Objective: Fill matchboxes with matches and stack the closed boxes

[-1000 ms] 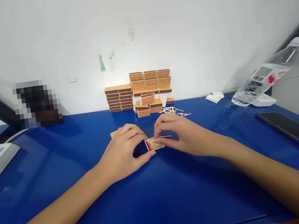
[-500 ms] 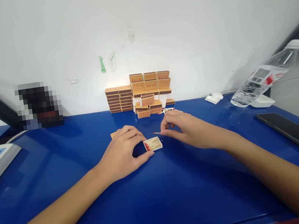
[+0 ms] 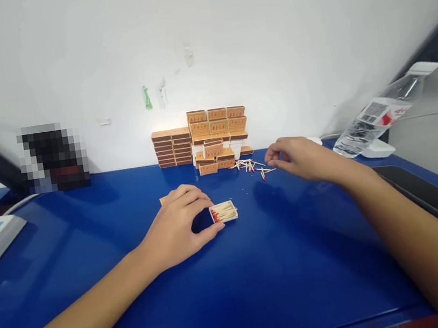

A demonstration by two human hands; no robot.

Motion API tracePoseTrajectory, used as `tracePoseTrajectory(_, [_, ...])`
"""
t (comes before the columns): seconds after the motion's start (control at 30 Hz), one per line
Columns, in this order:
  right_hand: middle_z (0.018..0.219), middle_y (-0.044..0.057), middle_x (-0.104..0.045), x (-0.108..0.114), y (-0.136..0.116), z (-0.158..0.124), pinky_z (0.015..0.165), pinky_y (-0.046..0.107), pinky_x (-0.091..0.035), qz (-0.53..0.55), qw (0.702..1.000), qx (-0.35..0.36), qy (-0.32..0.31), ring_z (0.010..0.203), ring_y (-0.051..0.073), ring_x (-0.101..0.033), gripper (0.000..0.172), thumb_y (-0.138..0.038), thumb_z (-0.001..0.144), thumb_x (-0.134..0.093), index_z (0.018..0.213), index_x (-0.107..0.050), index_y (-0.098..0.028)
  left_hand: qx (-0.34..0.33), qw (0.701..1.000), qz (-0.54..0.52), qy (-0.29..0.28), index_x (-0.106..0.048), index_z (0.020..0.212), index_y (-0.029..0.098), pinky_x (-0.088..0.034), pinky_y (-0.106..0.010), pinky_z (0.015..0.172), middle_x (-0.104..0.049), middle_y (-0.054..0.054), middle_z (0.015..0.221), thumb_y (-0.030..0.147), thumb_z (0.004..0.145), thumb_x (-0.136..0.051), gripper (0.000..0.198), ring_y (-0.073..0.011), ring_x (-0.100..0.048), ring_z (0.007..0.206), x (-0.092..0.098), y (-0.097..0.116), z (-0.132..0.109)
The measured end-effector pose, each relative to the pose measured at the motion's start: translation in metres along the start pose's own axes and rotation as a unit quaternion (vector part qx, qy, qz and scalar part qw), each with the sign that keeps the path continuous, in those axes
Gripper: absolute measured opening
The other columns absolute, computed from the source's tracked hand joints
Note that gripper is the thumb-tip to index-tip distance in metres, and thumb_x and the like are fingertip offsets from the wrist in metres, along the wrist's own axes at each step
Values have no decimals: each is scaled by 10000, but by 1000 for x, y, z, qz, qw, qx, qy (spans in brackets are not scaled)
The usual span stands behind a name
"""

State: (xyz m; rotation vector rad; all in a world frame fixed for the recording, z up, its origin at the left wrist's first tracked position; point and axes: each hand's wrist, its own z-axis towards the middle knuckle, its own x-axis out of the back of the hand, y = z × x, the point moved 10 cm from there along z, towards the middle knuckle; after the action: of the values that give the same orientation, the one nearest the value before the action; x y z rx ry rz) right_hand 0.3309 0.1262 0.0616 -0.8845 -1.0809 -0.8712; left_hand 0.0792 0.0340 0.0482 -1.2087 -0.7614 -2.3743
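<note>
My left hand (image 3: 178,224) rests on the blue table, thumb and fingers closed around the left end of a white matchbox tray (image 3: 233,217). In the tray lie several matches (image 3: 222,212), their red heads toward my left palm. A yellow piece (image 3: 162,199), mostly hidden, shows behind my left knuckles. My right hand (image 3: 295,157) hovers just right of a loose heap of red-tipped matches (image 3: 248,165). Its fingers are bent, with a small gap between thumb and forefinger, and no match shows between them.
Against the wall stand stacked matchboxes (image 3: 217,127), with a second brown-sided stack (image 3: 173,148) on their left. A plastic bottle (image 3: 378,111) leans at the right, near a dark phone (image 3: 431,196). At the left edge lies a power strip (image 3: 0,243); a pixelated dark object (image 3: 55,160) stands behind it.
My right hand has moved right and away from the tray, and the match it held is gone from its fingers. The match heap is now uncovered. My left hand keeps its hold.
</note>
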Motion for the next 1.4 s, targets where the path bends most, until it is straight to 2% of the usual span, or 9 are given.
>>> tracePoseTrajectory(0.1, [922, 78, -713, -14, 19, 2, 730, 347, -475, 28, 999, 5, -41, 800, 225, -645, 187, -248, 903, -619, 1024, -757, -210, 7, 1000, -5, -20, -741, 1114, 213, -523, -482, 997, -765, -69, 1145, 443, 943, -770, 289, -282, -642, 1181, -5, -3, -1])
tracePoseTrajectory(0.2, [992, 91, -700, -27, 14, 3, 767, 348, -494, 58, 995, 45, -62, 844, 223, -648, 232, -242, 919, -607, 1088, -766, -231, 13, 1000, 1, -22, -746, 1135, 223, -517, -495, 1014, -761, -69, 1166, 434, 949, -760, 282, -287, -633, 1197, -5, -5, 0])
tracePoseTrajectory(0.33, [997, 105, -687, -40, 6, 3, 780, 358, -488, 79, 991, 57, -90, 841, 227, -637, 187, -289, 965, -597, 1025, -761, -221, 15, 999, 0, -30, -755, 1108, 220, -523, -494, 991, -765, -73, 1147, 438, 937, -773, 278, -294, -644, 1180, -7, -5, 0])
tracePoseTrajectory(0.7, [1001, 114, -635, -44, -17, 1, 900, 423, -489, 100, 988, 84, -82, 987, 272, -575, 220, -351, 1018, -536, 949, -682, -202, 11, 1000, 7, -19, -752, 1104, 220, -516, -507, 969, -771, -85, 1158, 435, 933, -778, 276, -312, -649, 1191, -4, -2, -1])
tracePoseTrajectory(0.8, [1020, 116, -628, -33, -39, -4, 922, 440, -486, 118, 986, 94, -66, 1010, 279, -571, 221, -369, 1040, -525, 953, -646, -205, 18, 1000, 9, -21, -752, 1101, 217, -517, -502, 959, -771, -81, 1152, 433, 933, -776, 275, -312, -648, 1190, -5, -4, -1])
tracePoseTrajectory(0.93, [1057, 97, -621, -20, -94, -21, 912, 409, -487, 134, 980, 137, -49, 1035, 264, -566, 213, -386, 1080, -515, 987, -615, -223, 14, 1000, 9, -18, -745, 1097, 211, -518, -489, 974, -769, -77, 1144, 438, 930, -781, 283, -300, -646, 1181, -6, -3, -1])
tracePoseTrajectory(1.13, [1082, 115, -622, -31, -168, -42, 914, 416, -507, 62, 971, 228, -36, 1024, 259, -573, 145, -214, 1082, -508, 1023, -639, -191, -16, 1000, 2, -3, -730, 1082, 201, -523, -463, 995, -767, -77, 1118, 408, 940, -774, 256, -285, -638, 1175, -5, 6, -1])
tracePoseTrajectory(1.23, [1076, 114, -630, -32, -169, -41, 892, 406, -517, 65, 970, 232, -30, 1012, 257, -583, 140, -202, 1076, -521, 1023, -649, -190, -15, 1000, -3, -6, -732, 1084, 209, -527, -471, 996, -766, -81, 1118, 406, 941, -772, 248, -290, -639, 1176, -5, 7, 0])
tracePoseTrajectory(1.4, [1059, 89, -633, -17, -139, -32, 864, 383, -500, 114, 976, 185, -22, 976, 232, -605, 131, -249, 1074, -546, 1029, -663, -211, 1, 1000, -6, -5, -742, 1102, 227, -528, -488, 987, -772, -78, 1129, 425, 938, -772, 259, -301, -643, 1186, -3, 1, 0])
